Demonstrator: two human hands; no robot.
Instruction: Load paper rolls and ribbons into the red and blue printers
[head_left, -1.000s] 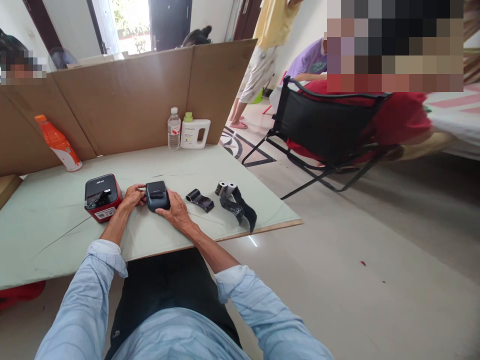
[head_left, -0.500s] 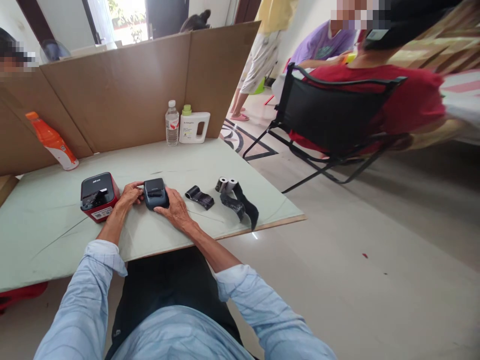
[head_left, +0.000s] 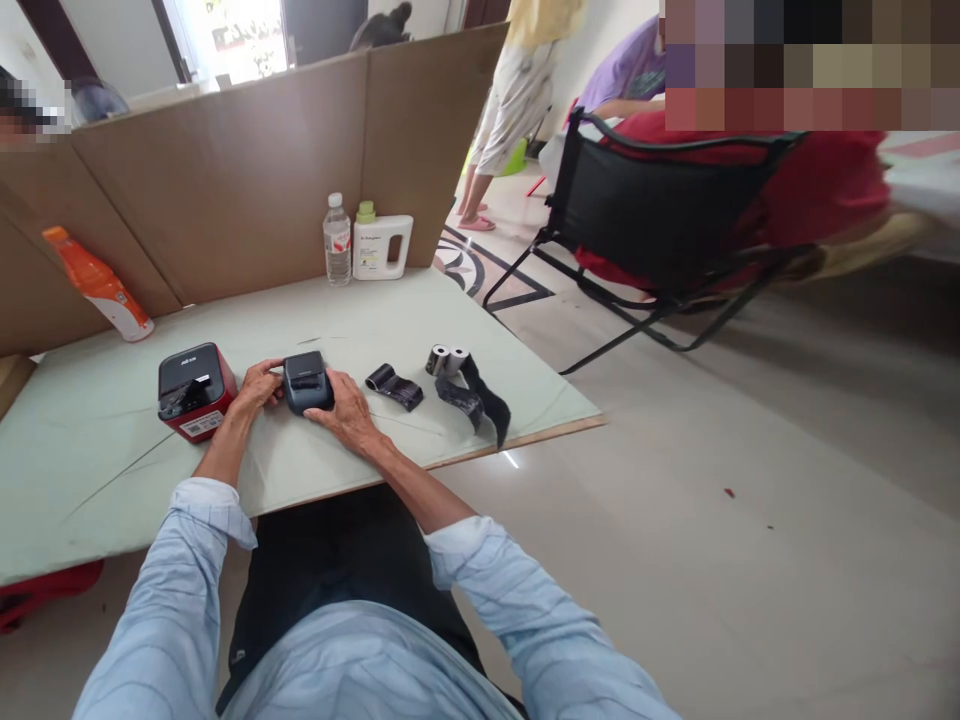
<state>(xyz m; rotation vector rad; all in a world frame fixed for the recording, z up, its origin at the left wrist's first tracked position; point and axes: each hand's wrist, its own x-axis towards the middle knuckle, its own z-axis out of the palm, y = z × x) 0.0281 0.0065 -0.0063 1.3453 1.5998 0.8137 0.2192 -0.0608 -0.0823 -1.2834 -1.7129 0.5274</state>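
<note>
A small dark portable printer (head_left: 306, 384) sits on the table between my hands. My right hand (head_left: 346, 408) grips its right side, the thumb along the front edge. At its left side, my left hand (head_left: 261, 386) has its index finger stretched to the upper left corner, the other fingers curled against the side. Just left of that hand stands a larger red and black printer (head_left: 196, 390) with a white label on its front. To the right lie a short curled black strip (head_left: 396, 388) and two rolls (head_left: 448, 360) with dark strips unrolled towards the table edge.
A cardboard screen (head_left: 240, 170) rises behind the pale green table (head_left: 225, 500). Against it are an orange bottle (head_left: 97, 285), leaning, a clear water bottle (head_left: 337, 242) and a white jug (head_left: 381, 246). A person in red sits in a black folding chair (head_left: 652, 210) at right; others are beyond.
The view has shifted slightly. Both hands stay at the small printer, with no clear movement of it on the table.
</note>
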